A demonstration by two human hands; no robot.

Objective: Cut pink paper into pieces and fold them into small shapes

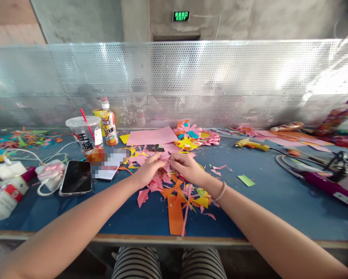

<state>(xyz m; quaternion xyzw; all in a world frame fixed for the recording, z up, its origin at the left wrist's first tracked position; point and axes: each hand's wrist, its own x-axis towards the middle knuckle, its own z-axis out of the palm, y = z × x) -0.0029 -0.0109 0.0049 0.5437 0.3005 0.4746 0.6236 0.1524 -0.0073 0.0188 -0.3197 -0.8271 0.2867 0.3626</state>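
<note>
Both hands meet over a heap of paper scraps near the middle of the table. My left hand (150, 169) is closed in a pinch on a small piece of pink paper (165, 158). My right hand (187, 167) pinches the same piece from the other side, its fingertips almost touching the left ones. Below them lie pink scraps (143, 197), an orange paper strip (176, 215) and yellow bits. Just beyond the hands are a pink sheet (152, 136) and paper flowers (188, 133) in pink and yellow. My fingers partly hide the held piece.
On the left stand a plastic cup (85, 133) with a red straw and a drink bottle (109, 126), near a phone (76, 177) and chargers. A yellow glue gun (252, 145) and a purple power strip (332, 188) with cables lie right. A perforated metal screen (174, 81) closes the back.
</note>
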